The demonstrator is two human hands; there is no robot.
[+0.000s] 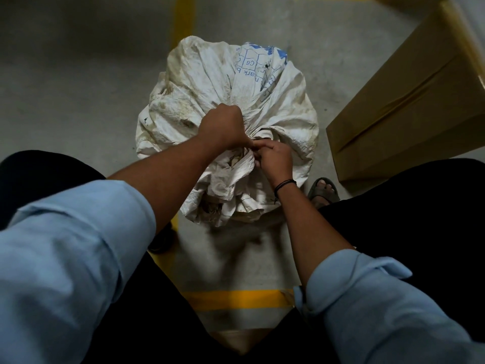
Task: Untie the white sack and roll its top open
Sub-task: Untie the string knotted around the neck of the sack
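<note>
- A white sack point(283, 106) stands upright on the grey concrete floor point(78, 74), between the person's feet, with its top gathered into a bunched neck.
- The sack sits over a yellow painted line point(183, 27) that runs away from the person. A second yellow stripe point(236, 299) crosses the floor nearer the person's body.
- The sack's cloth is creased and stained brown on its left half, and it carries blue print point(252, 59) on the far side.
- The left hand point(223, 127) is clenched round the gathered neck, knuckles up, with the cloth radiating out from under the fist.
- The right hand point(275, 158) touches the left at the neck, its fingers curled in and pinching the bunched cloth there. Whatever ties the neck is too small and shadowed to make out.
- The loose mouth of the sack flops toward the person, below both hands.
- A dark band point(284, 185) circles the right wrist, and both arms have light blue sleeves point(78, 245) rolled up the forearm.
- A foot in a sandal point(324, 190) rests just beside the sack's right side.
- A brown cardboard box point(409, 114) lies on the floor to the right, apart from the sack.
</note>
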